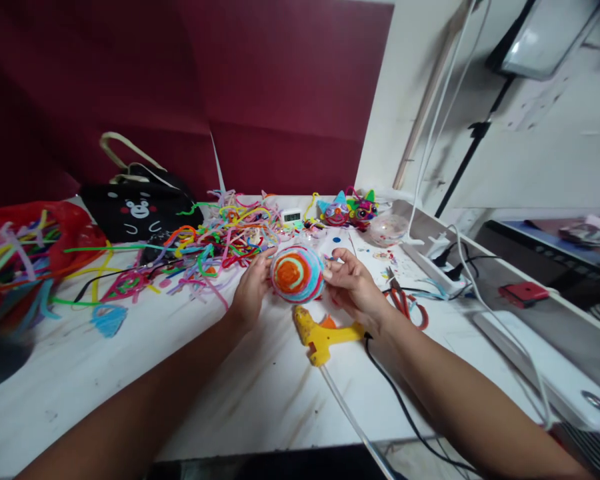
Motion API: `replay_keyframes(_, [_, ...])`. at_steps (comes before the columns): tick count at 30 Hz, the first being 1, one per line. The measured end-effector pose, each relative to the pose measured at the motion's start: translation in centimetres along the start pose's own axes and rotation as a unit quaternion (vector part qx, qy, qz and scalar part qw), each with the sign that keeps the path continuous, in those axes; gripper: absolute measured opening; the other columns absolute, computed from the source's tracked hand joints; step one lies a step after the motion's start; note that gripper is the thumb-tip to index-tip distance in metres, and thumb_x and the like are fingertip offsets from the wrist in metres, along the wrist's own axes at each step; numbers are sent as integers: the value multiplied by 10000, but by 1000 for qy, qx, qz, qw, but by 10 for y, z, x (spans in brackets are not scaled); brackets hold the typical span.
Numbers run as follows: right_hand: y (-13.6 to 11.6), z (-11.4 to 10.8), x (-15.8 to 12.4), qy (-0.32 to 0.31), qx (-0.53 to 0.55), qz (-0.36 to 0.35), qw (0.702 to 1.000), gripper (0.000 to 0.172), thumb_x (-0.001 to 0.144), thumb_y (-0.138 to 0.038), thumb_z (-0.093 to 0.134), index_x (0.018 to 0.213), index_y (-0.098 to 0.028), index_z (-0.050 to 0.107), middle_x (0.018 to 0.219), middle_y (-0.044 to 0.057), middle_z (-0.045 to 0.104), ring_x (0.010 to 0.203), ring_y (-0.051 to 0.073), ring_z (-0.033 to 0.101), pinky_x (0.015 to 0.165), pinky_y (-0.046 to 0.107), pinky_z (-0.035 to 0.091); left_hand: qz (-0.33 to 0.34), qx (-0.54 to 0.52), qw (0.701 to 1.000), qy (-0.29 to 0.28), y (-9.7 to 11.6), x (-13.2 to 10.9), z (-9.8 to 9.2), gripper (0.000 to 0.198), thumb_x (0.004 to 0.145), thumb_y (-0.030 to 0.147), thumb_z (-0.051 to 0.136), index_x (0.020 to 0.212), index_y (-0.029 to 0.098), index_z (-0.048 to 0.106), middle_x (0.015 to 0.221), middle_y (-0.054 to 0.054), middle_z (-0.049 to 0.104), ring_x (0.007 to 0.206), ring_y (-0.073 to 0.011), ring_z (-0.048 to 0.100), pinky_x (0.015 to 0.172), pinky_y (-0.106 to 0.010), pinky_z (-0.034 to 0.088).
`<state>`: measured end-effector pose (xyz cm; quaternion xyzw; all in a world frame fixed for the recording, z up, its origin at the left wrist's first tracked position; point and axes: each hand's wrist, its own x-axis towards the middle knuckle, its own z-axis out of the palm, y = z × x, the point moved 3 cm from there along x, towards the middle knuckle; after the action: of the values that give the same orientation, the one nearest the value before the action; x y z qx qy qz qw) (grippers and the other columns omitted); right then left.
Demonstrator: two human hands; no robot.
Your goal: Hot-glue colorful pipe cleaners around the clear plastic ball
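Between my two hands is a round ball wrapped in coloured pipe cleaners (pixel 305 279), with an orange centre and rings of blue, pink and red. My left hand (pixel 254 283) curves around its left side, the fingertips partly hidden behind it. On the other side, my right hand (pixel 349 283) pinches the ball's right edge with thumb and fingers. A yellow hot glue gun (pixel 325 337) lies on the table just below the ball, a clear glue stick (pixel 343 403) running out of its back end.
Loose pipe cleaners (pixel 230 233) are heaped behind my left hand, beside a black bag (pixel 140 210). A red bag of strips (pixel 70 230) stands far left. Red-handled scissors (pixel 407 303), a clear bowl (pixel 389 229) and a power strip (pixel 437 270) lie to the right. Two colourful crafted figures (pixel 347 210) sit behind.
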<state>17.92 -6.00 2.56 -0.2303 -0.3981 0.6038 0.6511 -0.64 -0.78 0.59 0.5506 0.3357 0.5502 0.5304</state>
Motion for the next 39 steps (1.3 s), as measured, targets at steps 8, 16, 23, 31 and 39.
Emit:
replay_keyframes(8, [-10,-30,15,52,80,-15,995,479,615,-101,864,904,-259,517,717,-62,705,652,156,704,634,294,618,176,244,953,-37,8,-5,-5,635,855,474,649,1413,206,505,1519,-166,452,1435,-352,398,1131,-496,397])
replay_keyframes(16, [-7,-27,12,55,113,-2,992,450,613,-90,858,890,-259,546,780,-33,739,704,174,714,680,334,631,285,326,895,-109,43,1,37,1001,666,592,806,1498,192,419,1557,-183,430,1453,-409,368,1220,-516,290])
replay_keyframes(23, [-18,-23,11,55,98,-18,994,438,616,-97,849,887,-248,539,766,-37,723,713,161,707,717,315,614,327,327,884,-66,46,10,60,900,635,453,849,1421,189,500,1441,-161,545,1352,-383,493,1188,-466,353])
replay_keyframes(31, [-19,-22,10,77,85,-40,993,450,626,-100,847,875,-261,508,692,-75,668,650,147,677,659,282,583,300,306,899,-87,45,21,63,813,633,397,823,1368,185,547,1398,-140,574,1338,-370,496,1184,-455,346])
replay_keyframes(39, [-19,-9,5,73,67,-42,994,474,641,-160,898,930,-261,536,659,-86,686,601,103,660,621,199,539,285,287,908,-108,43,23,56,853,646,435,847,1404,216,524,1441,-121,541,1379,-375,455,1191,-453,331])
